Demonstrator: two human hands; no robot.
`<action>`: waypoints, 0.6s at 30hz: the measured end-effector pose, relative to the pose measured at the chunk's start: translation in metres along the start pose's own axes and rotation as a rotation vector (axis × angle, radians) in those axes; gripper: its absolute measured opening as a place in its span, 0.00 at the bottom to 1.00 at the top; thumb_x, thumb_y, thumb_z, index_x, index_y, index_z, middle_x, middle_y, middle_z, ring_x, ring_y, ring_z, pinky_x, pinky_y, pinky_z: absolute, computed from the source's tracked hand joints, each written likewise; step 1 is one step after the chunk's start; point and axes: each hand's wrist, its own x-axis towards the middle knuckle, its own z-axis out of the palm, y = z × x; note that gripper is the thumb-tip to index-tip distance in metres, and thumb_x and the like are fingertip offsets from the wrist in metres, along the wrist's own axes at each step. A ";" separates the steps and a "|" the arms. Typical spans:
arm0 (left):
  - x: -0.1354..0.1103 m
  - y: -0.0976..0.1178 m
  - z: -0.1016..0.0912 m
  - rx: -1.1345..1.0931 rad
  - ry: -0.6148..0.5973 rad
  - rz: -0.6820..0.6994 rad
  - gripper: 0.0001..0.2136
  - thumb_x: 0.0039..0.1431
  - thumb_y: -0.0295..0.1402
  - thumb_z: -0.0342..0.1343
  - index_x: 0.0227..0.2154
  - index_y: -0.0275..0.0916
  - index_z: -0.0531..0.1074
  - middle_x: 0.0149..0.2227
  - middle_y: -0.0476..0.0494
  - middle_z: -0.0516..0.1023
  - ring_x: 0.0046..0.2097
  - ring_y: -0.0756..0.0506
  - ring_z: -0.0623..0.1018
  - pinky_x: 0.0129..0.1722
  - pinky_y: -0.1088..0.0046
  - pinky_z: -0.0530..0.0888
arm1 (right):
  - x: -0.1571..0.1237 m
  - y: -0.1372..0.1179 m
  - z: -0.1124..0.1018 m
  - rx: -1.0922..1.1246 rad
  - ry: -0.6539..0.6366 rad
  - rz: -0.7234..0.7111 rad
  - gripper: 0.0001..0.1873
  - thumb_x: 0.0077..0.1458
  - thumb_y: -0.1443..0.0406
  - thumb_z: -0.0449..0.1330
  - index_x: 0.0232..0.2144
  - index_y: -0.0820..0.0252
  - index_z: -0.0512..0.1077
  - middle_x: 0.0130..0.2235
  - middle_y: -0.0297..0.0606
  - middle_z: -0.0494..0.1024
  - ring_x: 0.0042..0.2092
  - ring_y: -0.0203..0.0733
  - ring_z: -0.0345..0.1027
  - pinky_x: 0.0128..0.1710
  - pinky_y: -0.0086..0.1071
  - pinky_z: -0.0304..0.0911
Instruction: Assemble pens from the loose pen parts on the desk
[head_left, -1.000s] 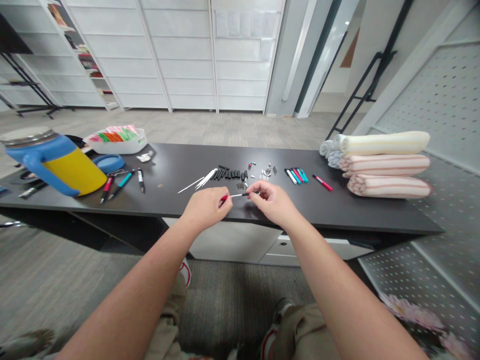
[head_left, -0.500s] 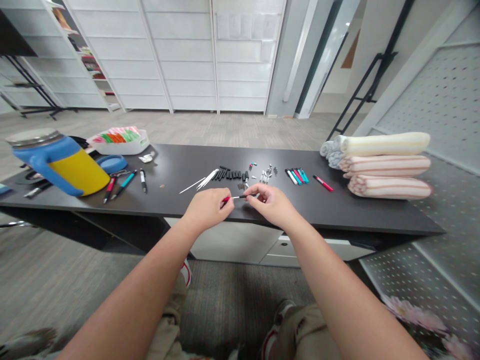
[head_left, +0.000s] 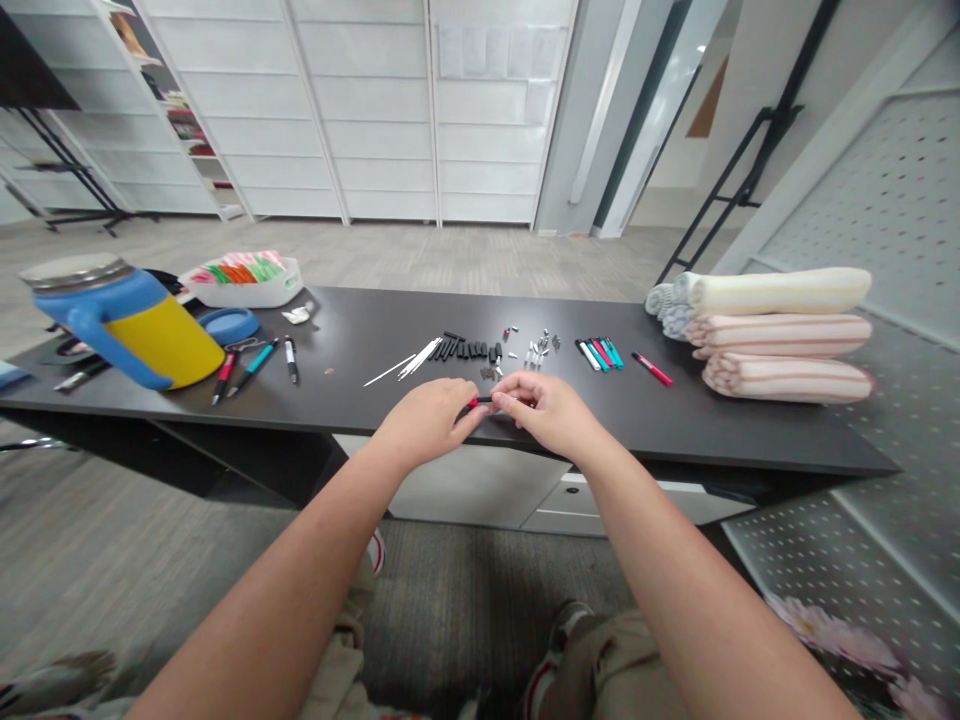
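Observation:
Above the front edge of the desk, my left hand [head_left: 429, 420] is closed on the red barrel [head_left: 472, 403] of a pen. My right hand [head_left: 551, 412] pinches the pen's black grip [head_left: 485, 399] from the other side, and the two parts meet end to end between my fingertips. Just beyond my hands lie white ink refills [head_left: 420, 358], a row of black rubber grips [head_left: 471, 350], small dark springs [head_left: 488, 373] and small silvery pen parts [head_left: 537, 352]. Further right are several white, red and teal barrels [head_left: 600, 354] and a single red barrel [head_left: 652, 369].
On the left stand a blue and yellow mug [head_left: 161, 340] and a white basket [head_left: 251, 291] of colourful packets. Assembled pens [head_left: 253, 367] lie near the mug. Rolled towels [head_left: 784, 333] are stacked at the right end of the dark desk [head_left: 360, 320].
My hands have come closer together. The white refill that showed between the red barrel and the black grip is now out of sight, and the two parts meet.

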 end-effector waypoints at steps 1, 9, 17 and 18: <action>0.000 0.000 0.000 -0.005 0.001 -0.003 0.13 0.75 0.43 0.48 0.42 0.39 0.72 0.41 0.40 0.80 0.44 0.40 0.79 0.43 0.63 0.72 | 0.000 -0.001 0.000 -0.012 -0.008 0.002 0.11 0.66 0.56 0.62 0.41 0.57 0.78 0.37 0.36 0.85 0.33 0.39 0.75 0.34 0.31 0.66; 0.001 0.001 0.000 -0.018 0.001 -0.017 0.14 0.76 0.43 0.48 0.42 0.39 0.72 0.41 0.40 0.80 0.44 0.39 0.79 0.43 0.62 0.72 | 0.000 -0.003 0.000 -0.081 -0.026 0.017 0.12 0.69 0.56 0.59 0.40 0.56 0.78 0.34 0.35 0.85 0.33 0.39 0.75 0.34 0.32 0.67; 0.002 0.002 -0.001 0.026 -0.011 0.003 0.14 0.76 0.43 0.47 0.41 0.39 0.72 0.41 0.40 0.80 0.44 0.39 0.79 0.44 0.61 0.73 | 0.000 -0.003 0.000 -0.089 -0.027 0.001 0.12 0.69 0.56 0.59 0.41 0.55 0.77 0.35 0.36 0.85 0.32 0.40 0.74 0.31 0.31 0.64; 0.002 0.002 0.000 0.032 -0.012 0.004 0.15 0.76 0.43 0.47 0.41 0.39 0.72 0.41 0.40 0.80 0.44 0.39 0.79 0.43 0.61 0.73 | 0.000 -0.003 0.000 -0.093 -0.027 0.005 0.12 0.69 0.56 0.59 0.41 0.55 0.77 0.35 0.36 0.85 0.32 0.40 0.74 0.31 0.31 0.64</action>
